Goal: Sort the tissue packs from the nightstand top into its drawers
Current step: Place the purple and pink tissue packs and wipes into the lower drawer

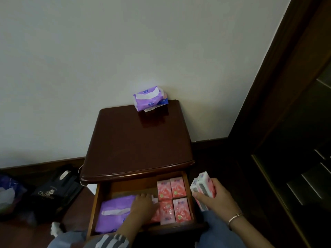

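Left hand [143,205] is laid flat on stowed packs [171,190]; pink packs [204,187] are gripped by right hand [215,198]; from so full a grip, one could be dropped.

Purple tissue pack [114,213], pink floral packs [172,199], dark reddish-brown nightstand [136,144].

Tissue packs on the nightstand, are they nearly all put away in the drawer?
More than halfway, it seems. Done: four small pink tissue packs and a big purple soft tissue pack lie in the open wooden drawer. In hand: the right hand grips more pink-and-white packs; the left hand reaches into the drawer. Left: a small stack of purple packs on the dark nightstand top.
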